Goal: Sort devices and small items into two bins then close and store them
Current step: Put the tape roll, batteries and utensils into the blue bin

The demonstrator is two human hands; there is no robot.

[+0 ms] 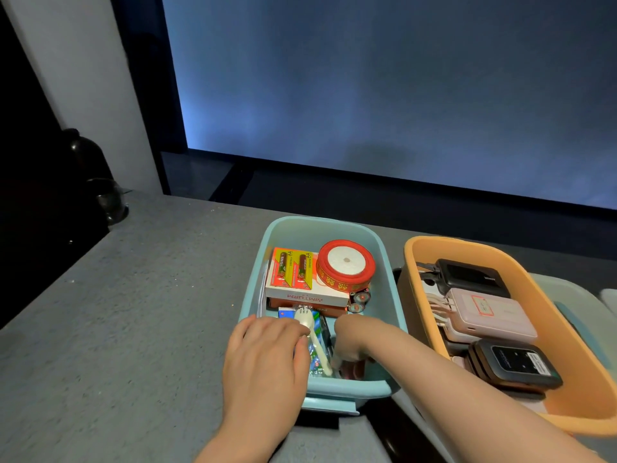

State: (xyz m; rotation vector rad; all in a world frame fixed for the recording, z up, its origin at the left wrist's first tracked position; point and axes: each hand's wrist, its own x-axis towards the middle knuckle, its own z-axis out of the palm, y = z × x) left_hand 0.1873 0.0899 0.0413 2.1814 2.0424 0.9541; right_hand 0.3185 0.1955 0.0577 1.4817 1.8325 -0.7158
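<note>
A light blue bin (384,262) stands on the grey table (133,312). It holds an orange pack of AA batteries (293,267), a red ribbon spool (345,264), a white and red box (307,299), a white plastic fork (310,332) and small wrapped items. To its right, an orange bin (414,259) contains a black power bank (470,277), a pink power bank (490,312) and a black pocket device (516,364). My left hand (263,355) rests on the blue bin's near left rim, fingers touching the fork. My right hand (350,342) dips into the bin's near end, its fingertips hidden.
A pale lid (574,295) lies behind the orange bin on the right. Another blue piece (334,407) pokes out under the blue bin's front. A dark jug (83,155) and a glass (112,198) stand at the table's far left. A large lit screen (400,78) fills the background.
</note>
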